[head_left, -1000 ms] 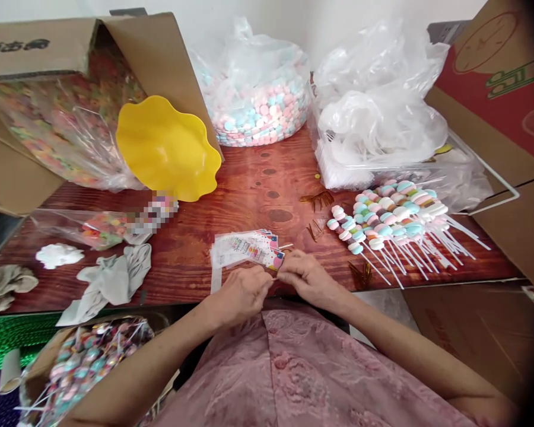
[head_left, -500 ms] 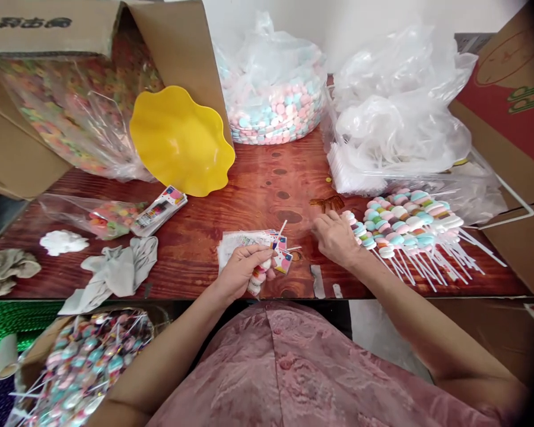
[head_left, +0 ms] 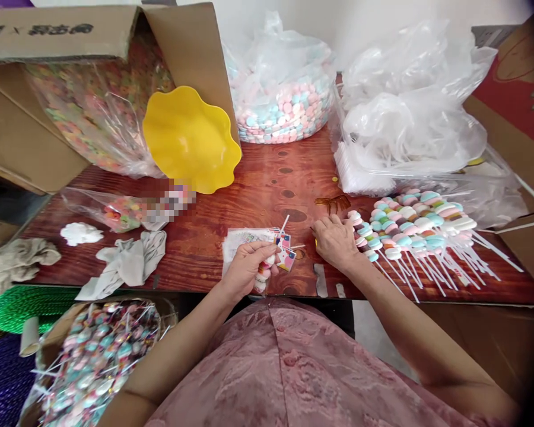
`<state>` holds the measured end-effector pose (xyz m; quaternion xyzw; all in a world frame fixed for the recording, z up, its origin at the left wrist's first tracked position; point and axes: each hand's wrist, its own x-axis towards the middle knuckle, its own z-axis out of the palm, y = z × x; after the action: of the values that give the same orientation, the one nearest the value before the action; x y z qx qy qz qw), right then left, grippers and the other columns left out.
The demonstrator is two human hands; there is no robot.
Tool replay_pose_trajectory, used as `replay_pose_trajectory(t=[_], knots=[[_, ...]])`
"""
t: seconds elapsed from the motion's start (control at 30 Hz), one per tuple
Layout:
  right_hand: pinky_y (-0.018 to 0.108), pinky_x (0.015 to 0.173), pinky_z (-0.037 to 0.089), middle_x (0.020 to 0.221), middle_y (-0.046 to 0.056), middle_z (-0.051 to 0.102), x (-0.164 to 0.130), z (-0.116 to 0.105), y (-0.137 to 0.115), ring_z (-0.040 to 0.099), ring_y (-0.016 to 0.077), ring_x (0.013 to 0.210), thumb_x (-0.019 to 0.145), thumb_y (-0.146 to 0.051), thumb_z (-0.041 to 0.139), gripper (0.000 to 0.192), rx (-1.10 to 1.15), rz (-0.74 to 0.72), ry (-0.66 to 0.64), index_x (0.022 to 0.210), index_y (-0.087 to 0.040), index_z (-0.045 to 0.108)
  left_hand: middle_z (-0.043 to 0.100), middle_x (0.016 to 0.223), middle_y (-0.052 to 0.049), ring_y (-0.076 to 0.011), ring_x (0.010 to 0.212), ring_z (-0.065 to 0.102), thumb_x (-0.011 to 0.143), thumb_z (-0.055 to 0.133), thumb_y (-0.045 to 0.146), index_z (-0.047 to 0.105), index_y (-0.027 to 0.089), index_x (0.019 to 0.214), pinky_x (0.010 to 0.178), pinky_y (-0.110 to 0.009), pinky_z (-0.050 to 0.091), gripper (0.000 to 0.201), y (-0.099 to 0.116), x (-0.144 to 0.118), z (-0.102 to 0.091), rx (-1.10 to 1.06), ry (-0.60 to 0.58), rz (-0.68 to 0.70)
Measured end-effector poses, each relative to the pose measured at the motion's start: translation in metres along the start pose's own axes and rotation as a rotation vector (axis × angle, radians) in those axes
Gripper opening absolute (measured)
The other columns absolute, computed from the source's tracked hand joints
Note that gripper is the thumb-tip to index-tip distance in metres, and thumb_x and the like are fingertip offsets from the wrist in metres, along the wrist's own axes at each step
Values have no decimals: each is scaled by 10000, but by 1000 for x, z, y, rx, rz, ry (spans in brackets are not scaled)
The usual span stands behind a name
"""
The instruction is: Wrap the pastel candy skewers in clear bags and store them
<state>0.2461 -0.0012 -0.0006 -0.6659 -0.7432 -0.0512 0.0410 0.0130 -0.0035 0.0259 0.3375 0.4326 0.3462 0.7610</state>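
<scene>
**Candy sticks going into little bags, one at a time**

A big heap of wrapped candy sticks (head_left: 93,356) is sitting in a crinkly box below the near left corner of the table (head_left: 267,178), so lots of the work looks done. Soft grey cloths (head_left: 127,264) are lying near the left edge of the shiny red-brown wood. Behind them, a smooth yellow bowl (head_left: 189,139) with a wavy rim is leaning against a cardboard box (head_left: 40,83) full of bright candy in clear plastic.

Close to the near edge, in the middle, the left hand (head_left: 247,267) is closing around a candy stick (head_left: 267,264). Its thin white stick is poking up and its round pastel pieces are hanging down over the table edge. It seems to be in a clear bag, but I cannot tell for sure. Under that hand a flat pile of printed bags (head_left: 249,240) is waiting.

Just to the right, the right hand (head_left: 336,240) is resting palm down with the fingers curled at the brown twist ties (head_left: 333,203). I cannot tell if it is pinching one.

Further right, a row of bare candy sticks (head_left: 409,225) is lying near the right edge, puffy and soft looking, so plenty is left to pack. Behind, a see-through sack of loose pink and blue candies (head_left: 280,110) is standing at the far edge.
</scene>
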Motion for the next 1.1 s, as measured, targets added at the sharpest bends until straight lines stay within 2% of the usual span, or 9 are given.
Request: replay_pose_trajectory(t=[0.1,0.27,0.33,0.47,0.63,0.77,0.87,0.93,1.1], knots=[[329,691,322,793,94,665,-8,-6,-4,536,206,780,904,-126,420,212,98,-58,82,888,-136,631,670,672,-25,-88,500,609,614,843,446,676,103,756,446,-175,478,407,6,-1,1,-13,-58,-37],[302,632,347,713,42,650,-24,-11,-28,474,159,644,854,-84,478,202,265,-491,433,735,-178,611,679,634,-60,-132,507,626,627,835,441,675,93,813,442,-210,502,425,10,2,9,-27,-277,-161],[299,616,359,727,43,665,-27,-12,-35,455,151,628,853,-85,510,193,298,-539,520,724,-175,622,675,625,-57,-140,513,634,627,836,424,666,97,798,439,-213,504,407,7,3,14,-40,-296,-176],[292,615,408,771,40,693,-33,-16,-37,515,141,646,858,-90,557,158,518,-462,539,816,-179,681,671,622,-62,-116,458,602,626,832,420,669,81,756,411,-195,466,398,-1,3,15,-21,-304,-206],[252,620,501,780,4,709,-45,-19,-39,638,126,692,838,-154,673,104,1331,-187,262,858,-231,739,660,640,-49,-95,472,581,591,840,382,684,76,727,413,-190,459,369,-1,2,11,-6,-235,-180],[259,649,534,732,-13,707,-51,-18,-44,646,125,679,763,-193,768,60,1631,2,192,786,-248,756,644,625,-29,-72,449,534,617,808,388,677,100,730,393,-176,406,336,-2,1,9,38,-208,-140],[235,675,546,767,-33,717,-54,-23,-49,659,111,701,728,-173,799,135,1703,160,362,812,-264,746,602,566,7,-24,379,410,697,746,408,678,115,748,355,-148,269,305,-7,0,6,152,-149,-54],[227,664,550,780,-43,716,-54,-28,-53,668,109,695,729,-151,793,181,1694,183,461,848,-270,727,582,557,22,-17,382,390,730,715,411,679,124,747,362,-149,238,290,-12,1,5,221,-124,7],[240,686,549,814,-39,739,-49,-30,-65,684,117,723,814,-109,696,204,1246,-106,345,920,-279,732,490,525,49,-28,414,395,770,670,421,619,136,653,399,-166,279,312,-21,4,7,294,-148,144]])
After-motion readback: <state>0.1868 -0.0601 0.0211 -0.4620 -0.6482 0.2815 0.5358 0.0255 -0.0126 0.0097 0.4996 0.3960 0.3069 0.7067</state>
